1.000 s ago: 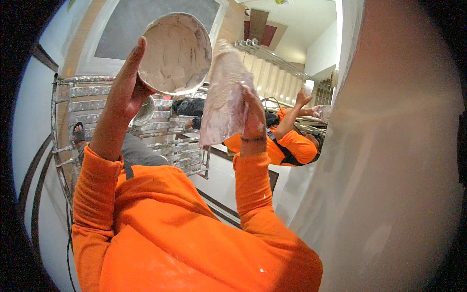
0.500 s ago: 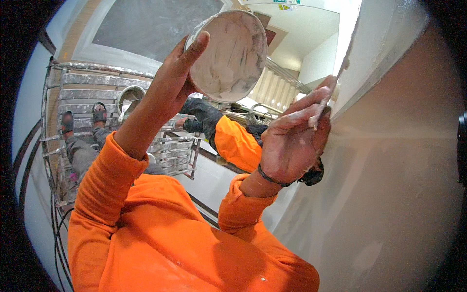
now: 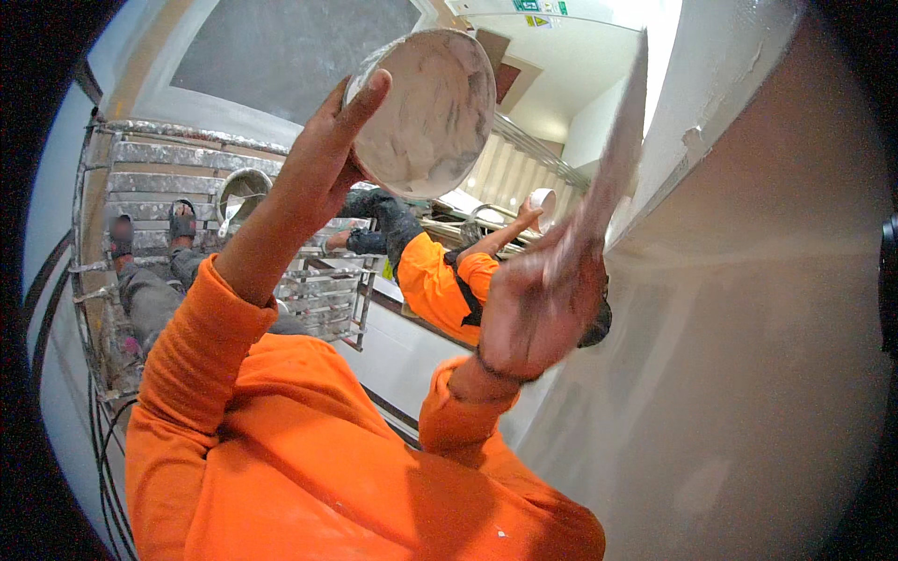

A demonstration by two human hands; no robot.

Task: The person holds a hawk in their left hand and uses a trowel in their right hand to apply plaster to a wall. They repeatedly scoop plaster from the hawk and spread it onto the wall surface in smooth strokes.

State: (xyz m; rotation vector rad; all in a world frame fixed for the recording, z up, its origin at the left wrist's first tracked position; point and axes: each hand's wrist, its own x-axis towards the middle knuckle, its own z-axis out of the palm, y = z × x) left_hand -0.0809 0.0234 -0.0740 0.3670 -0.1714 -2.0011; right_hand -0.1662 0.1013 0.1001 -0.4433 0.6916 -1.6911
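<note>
My left hand [image 3: 323, 140] grips a round bowl [image 3: 426, 117] at its left rim, thumb over the edge. Pale wet plaster smears the bowl's inside, which tilts toward me. My right hand [image 3: 543, 309], blurred by motion, closes round a putty knife [image 3: 623, 140] whose blade points up. Close beside that blade runs the edge of a wall corner [image 3: 697, 145] with rough patches of filler; whether the two touch I cannot tell. The handle is hidden in the fingers.
Below, my feet stand on a plaster-splashed slatted platform [image 3: 154, 182], next to a bucket [image 3: 245, 196]. A co-worker in an orange top [image 3: 435, 285] is lower down, holding a small white container [image 3: 543, 201]. Black cables [image 3: 105, 467] hang at left. A smooth wall [image 3: 711, 374] fills the right.
My right hand has swung the putty knife so its blade now stands upright and shows broadside. The bowl has shifted slightly left and down. The co-worker's arm and white container have come into sight.
</note>
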